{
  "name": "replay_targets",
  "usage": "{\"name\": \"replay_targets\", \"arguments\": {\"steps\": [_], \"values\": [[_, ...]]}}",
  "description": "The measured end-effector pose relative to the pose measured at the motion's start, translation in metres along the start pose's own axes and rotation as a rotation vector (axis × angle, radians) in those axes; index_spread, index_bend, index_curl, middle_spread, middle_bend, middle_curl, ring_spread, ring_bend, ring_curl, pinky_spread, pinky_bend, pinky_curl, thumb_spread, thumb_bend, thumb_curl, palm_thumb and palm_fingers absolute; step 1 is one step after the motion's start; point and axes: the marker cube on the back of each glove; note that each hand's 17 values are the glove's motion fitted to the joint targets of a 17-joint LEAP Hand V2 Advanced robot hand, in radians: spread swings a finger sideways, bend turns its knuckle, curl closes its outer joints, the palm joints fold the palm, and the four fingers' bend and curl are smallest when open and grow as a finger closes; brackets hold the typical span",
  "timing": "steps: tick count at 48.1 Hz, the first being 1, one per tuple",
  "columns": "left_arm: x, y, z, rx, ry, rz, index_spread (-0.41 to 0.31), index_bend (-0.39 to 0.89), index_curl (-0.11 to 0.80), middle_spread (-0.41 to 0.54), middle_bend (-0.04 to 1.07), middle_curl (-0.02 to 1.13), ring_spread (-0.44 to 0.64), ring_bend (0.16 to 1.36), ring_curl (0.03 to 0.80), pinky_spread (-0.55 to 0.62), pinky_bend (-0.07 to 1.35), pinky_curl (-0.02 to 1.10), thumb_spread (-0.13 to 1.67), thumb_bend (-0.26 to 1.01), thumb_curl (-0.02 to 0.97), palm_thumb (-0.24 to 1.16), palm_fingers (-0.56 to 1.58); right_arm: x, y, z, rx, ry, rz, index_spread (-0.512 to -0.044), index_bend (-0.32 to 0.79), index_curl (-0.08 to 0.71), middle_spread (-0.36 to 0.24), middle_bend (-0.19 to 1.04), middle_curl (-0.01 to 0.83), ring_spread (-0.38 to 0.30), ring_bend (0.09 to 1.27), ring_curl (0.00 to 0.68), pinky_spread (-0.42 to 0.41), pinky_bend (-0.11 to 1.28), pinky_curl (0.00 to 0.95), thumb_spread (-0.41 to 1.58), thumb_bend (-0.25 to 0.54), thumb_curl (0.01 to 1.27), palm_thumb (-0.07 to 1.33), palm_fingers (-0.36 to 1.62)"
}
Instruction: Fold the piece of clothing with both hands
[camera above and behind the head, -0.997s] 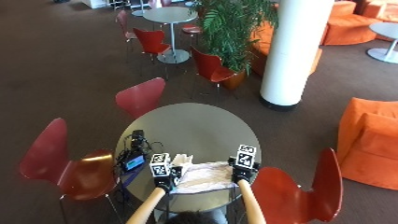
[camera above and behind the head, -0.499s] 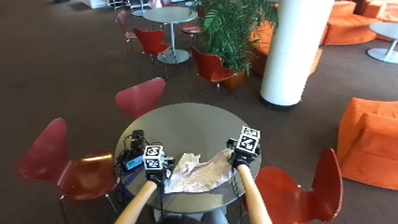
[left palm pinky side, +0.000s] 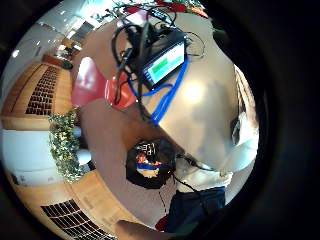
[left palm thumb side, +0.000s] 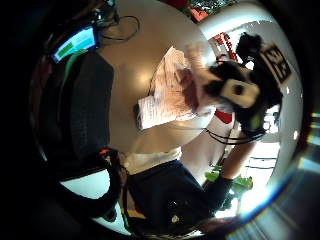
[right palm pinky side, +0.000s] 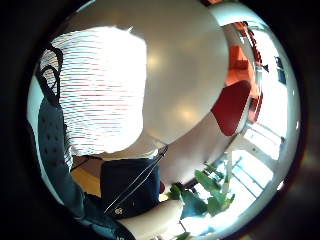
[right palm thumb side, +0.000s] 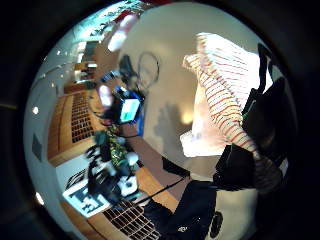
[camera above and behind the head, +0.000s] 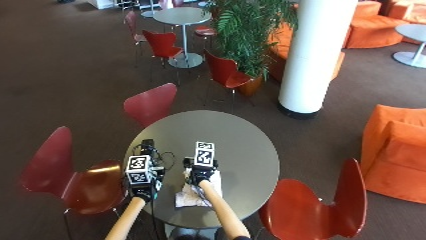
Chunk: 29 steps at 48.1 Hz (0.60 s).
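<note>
Hands first: the right hand (camera above and behind the head: 202, 176) is over the middle of the garment, and in its thumb-side palm view its gloved fingers (right palm thumb side: 260, 125) curl round a raised fold of striped cloth, gripping it. The left hand (camera above and behind the head: 144, 187) is at the near left edge of the table (camera above and behind the head: 233, 140), apart from the cloth; whether its fingers are straight or curled I cannot tell, and nothing shows between them.

Garment: the piece of clothing (camera above and behind the head: 190, 195), white with thin red stripes, lies crumpled on the near part of the round grey table, just in front of the person, one part lifted toward the right hand and the rest resting flat.

Surroundings: a small device with a lit screen (left palm pinky side: 162, 65) and a blue cable (left palm pinky side: 165, 97) sits on the table near the left hand. Red chairs (camera above and behind the head: 80, 175) stand around the table; a white column (camera above and behind the head: 309, 55) and a potted plant (camera above and behind the head: 249, 25) stand well beyond it.
</note>
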Motion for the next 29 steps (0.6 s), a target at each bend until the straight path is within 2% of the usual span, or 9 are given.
{"name": "replay_targets", "arguments": {"steps": [3,7,11,12,17,20,25,29], "values": [[-0.009,0.010,-0.004,-0.009,-0.005,-0.010,-0.010,0.16,0.352,0.089,0.16,0.30,0.18,0.50,0.328,0.09,0.39,0.37,1.49,0.00,0.189,0.18,0.29,-0.022,-0.001,0.021,0.065,0.037,-0.090,-0.270,0.20,0.457,-0.236,0.38,0.532,-0.251,0.63,0.475,-0.366,0.57,0.405,0.23,-0.041,0.69,0.96,1.33],[-0.016,0.023,-0.010,-0.014,-0.003,-0.014,-0.010,0.16,0.351,0.089,0.16,0.30,0.18,0.50,0.326,0.09,0.39,0.37,1.49,0.00,0.189,0.18,0.29,-0.039,-0.002,0.042,0.019,0.045,-0.157,-0.270,0.19,0.464,-0.236,0.38,0.533,-0.251,0.63,0.478,-0.367,0.57,0.409,0.20,-0.039,0.70,0.96,1.32],[-0.022,0.030,-0.015,-0.013,-0.013,-0.018,-0.010,0.16,0.351,0.089,0.16,0.30,0.18,0.50,0.325,0.09,0.39,0.37,1.50,0.00,0.188,0.18,0.29,-0.046,-0.006,0.045,0.049,-0.012,-0.204,-0.269,0.13,0.450,-0.236,0.36,0.528,-0.254,0.65,0.484,-0.370,0.60,0.418,0.24,-0.064,0.70,0.91,1.30],[-0.023,0.031,-0.015,-0.013,-0.015,-0.019,-0.010,0.16,0.351,0.089,0.16,0.30,0.18,0.50,0.325,0.09,0.39,0.37,1.50,0.00,0.188,0.18,0.29,-0.047,-0.007,0.043,0.069,-0.031,-0.208,-0.264,0.10,0.439,-0.233,0.35,0.527,-0.251,0.67,0.489,-0.372,0.63,0.422,0.32,-0.083,0.68,0.87,1.29],[-0.027,0.033,-0.020,-0.005,-0.016,-0.023,-0.010,0.15,0.349,0.083,0.16,0.30,0.18,0.50,0.325,0.09,0.39,0.37,1.50,0.00,0.190,0.19,0.30,-0.044,-0.013,0.026,0.165,-0.121,-0.240,-0.255,0.11,0.419,-0.220,0.35,0.533,-0.242,0.69,0.492,-0.349,0.68,0.437,0.54,-0.081,0.64,0.75,1.26],[-0.028,0.034,-0.023,-0.010,-0.018,-0.028,-0.010,0.15,0.345,0.079,0.17,0.31,0.18,0.50,0.321,0.08,0.40,0.37,1.50,0.00,0.191,0.19,0.31,-0.040,-0.031,0.018,0.209,-0.141,-0.270,-0.245,0.11,0.407,-0.213,0.35,0.536,-0.235,0.70,0.496,-0.331,0.69,0.443,0.64,-0.062,0.62,0.71,1.25],[-0.029,0.037,-0.028,-0.025,-0.019,-0.031,-0.010,0.15,0.341,0.072,0.17,0.31,0.17,0.50,0.320,0.08,0.40,0.37,1.50,0.00,0.188,0.19,0.32,-0.029,-0.032,-0.002,0.300,-0.138,-0.298,-0.231,0.12,0.390,-0.197,0.35,0.538,-0.223,0.67,0.489,-0.317,0.67,0.438,0.75,-0.045,0.58,0.68,1.19],[-0.034,0.036,-0.030,-0.027,-0.036,-0.045,-0.012,0.15,0.339,0.069,0.18,0.31,0.17,0.50,0.318,0.08,0.40,0.37,1.50,0.00,0.187,0.19,0.32,-0.018,-0.004,-0.025,0.388,-0.127,-0.316,-0.224,0.12,0.380,-0.181,0.35,0.535,-0.211,0.65,0.480,-0.309,0.64,0.428,0.81,-0.030,0.56,0.69,1.17]]}}
